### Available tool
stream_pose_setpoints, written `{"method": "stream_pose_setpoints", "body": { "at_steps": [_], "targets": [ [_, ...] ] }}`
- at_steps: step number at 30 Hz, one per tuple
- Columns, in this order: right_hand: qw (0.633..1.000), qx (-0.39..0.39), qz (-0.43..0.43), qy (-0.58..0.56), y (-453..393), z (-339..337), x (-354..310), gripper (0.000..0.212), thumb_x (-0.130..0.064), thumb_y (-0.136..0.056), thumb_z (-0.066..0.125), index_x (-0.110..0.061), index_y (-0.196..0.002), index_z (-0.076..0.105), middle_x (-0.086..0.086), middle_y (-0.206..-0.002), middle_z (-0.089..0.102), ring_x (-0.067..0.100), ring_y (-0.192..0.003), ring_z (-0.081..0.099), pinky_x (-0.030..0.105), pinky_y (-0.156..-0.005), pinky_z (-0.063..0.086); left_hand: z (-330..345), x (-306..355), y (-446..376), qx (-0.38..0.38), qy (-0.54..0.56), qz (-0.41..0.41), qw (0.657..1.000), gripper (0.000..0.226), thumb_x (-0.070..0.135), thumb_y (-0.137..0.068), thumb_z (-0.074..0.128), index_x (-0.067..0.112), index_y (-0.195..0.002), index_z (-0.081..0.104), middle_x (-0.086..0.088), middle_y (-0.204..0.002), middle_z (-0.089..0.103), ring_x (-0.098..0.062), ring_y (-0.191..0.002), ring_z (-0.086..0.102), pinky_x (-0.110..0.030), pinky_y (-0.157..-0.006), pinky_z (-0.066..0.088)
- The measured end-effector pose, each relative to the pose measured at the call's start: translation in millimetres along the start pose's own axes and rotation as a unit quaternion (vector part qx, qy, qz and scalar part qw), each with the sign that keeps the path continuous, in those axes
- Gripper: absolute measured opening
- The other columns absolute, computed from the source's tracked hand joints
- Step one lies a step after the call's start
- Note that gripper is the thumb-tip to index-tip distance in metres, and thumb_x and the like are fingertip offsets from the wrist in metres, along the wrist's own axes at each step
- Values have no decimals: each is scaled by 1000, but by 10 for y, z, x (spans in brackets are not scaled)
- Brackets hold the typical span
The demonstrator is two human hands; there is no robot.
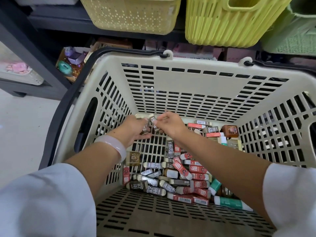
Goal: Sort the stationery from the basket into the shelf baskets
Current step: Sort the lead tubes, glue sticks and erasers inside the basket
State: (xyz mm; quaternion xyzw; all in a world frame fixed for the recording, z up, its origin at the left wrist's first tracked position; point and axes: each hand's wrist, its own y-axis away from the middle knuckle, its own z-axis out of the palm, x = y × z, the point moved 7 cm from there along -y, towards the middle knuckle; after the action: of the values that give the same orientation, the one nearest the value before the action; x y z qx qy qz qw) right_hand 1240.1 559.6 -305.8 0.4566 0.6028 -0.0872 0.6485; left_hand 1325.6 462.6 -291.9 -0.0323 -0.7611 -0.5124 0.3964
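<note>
Both arms reach down into a beige slotted shopping basket with a black handle, seen from above. The left hand is at the far end of the basket floor, its fingers curled around a small stack of dark grey erasers. The right hand meets it just beside, pinching another grey eraser between thumb and fingertips, so that this eraser touches the ones in the left hand. A pale bangle sits on the left wrist, and both forearms come out of light-coloured sleeves.

The rest of the stationery lies loose on the basket floor, mostly toward the near and right side: a heap of erasers in grey wrappers marked 2B, red wrappers, and a few green-and-white ones. A small brown box rests near the far right corner.

Above the basket, on a dark shelf, stand the shelf baskets: a pale yellow perforated one, a brighter yellow-green ribbed one beside it, and a green one at the right edge. Boxes and small packaged goods sit blurred on the lower shelf behind the basket
</note>
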Motion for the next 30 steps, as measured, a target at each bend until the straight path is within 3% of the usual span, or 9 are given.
{"method": "stream_pose_setpoints", "body": {
  "at_steps": [3, 6, 10, 14, 17, 21, 23, 25, 30],
  "targets": [
    [994, 88, 47, 41, -131, 2, 150, 20, -8, -86, 62, -16, -71, 51, 5, -95, 59, 22, -96, 61, 32, -89, 51, 5, -99, 2, -7, -78, -42, 996, 28, 1, -91, 50, 1, -119, 47, -18, -110, 55, -20, -76, 59, -22, -46, 55],
    [989, 110, 49, 84, -208, 104, 183, 7, -9, -87, 61, -12, -82, 57, 9, -104, 63, 22, -95, 61, 33, -88, 51, 54, -133, -21, -22, -111, -47, 993, 45, 0, -90, 51, 3, -134, 39, -19, -132, 47, -18, -78, 59, -23, -52, 57],
    [985, 113, 34, 126, -218, 160, 147, 11, -11, -88, 60, -4, -96, 63, 12, -105, 64, 24, -97, 61, 37, -88, 51, 47, -138, -60, -11, -104, -41, 994, 42, -2, -90, 51, 3, -131, 43, -16, -124, 51, -21, -90, 58, -29, -66, 56],
    [982, 91, 17, 162, -152, 70, 78, 16, -10, -89, 55, -3, -93, 69, 9, -97, 67, 20, -82, 61, 29, -75, 52, 16, -120, -41, 8, -100, -33, 994, 32, 2, -89, 54, 0, -121, 48, -13, -99, 57, -21, -85, 61, -25, -63, 55],
    [997, 54, 0, 63, -45, 8, -5, 17, -16, -93, 50, -7, -88, 65, 5, -77, 61, 17, -71, 56, 32, -71, 52, -2, -62, -33, 33, -111, -1, 993, 25, 7, -86, 60, 1, -109, 54, -10, -93, 60, -18, -82, 59, -22, -65, 52],
    [998, -43, 22, -38, 53, 86, 24, 15, -13, -90, 57, -9, -105, 55, 6, -78, 61, 17, -74, 59, 31, -77, 55, 53, 13, -9, 28, -94, 56, 994, 13, 3, -83, 64, 6, -88, 53, -12, -101, 60, -22, -91, 59, -27, -76, 51],
    [999, -10, 29, -38, 24, 18, 52, 15, -11, -89, 59, -10, -103, 53, 5, -78, 60, 14, -68, 57, 25, -67, 54, 67, 15, -5, 22, -94, 64, 993, 12, 1, -84, 62, 8, -80, 53, -13, -98, 59, -25, -95, 60, -30, -80, 53],
    [998, 54, 37, 8, -25, -93, 86, 9, -14, -89, 60, -14, -95, 52, 7, -89, 62, 17, -75, 58, 30, -75, 55, 66, 22, -21, 21, -163, 81, 983, 11, 3, -88, 57, 8, -78, 56, -11, -88, 59, -25, -90, 59, -34, -82, 51],
    [979, 126, 8, 158, -152, -170, 98, 4, -15, -88, 59, -14, -89, 55, 7, -98, 62, 19, -87, 58, 31, -83, 50, 237, -47, -50, -84, -340, 121, 929, 19, 13, -93, 50, 10, -103, 66, -5, -95, 53, -17, -88, 49, -22, -70, 41]
  ]
}}
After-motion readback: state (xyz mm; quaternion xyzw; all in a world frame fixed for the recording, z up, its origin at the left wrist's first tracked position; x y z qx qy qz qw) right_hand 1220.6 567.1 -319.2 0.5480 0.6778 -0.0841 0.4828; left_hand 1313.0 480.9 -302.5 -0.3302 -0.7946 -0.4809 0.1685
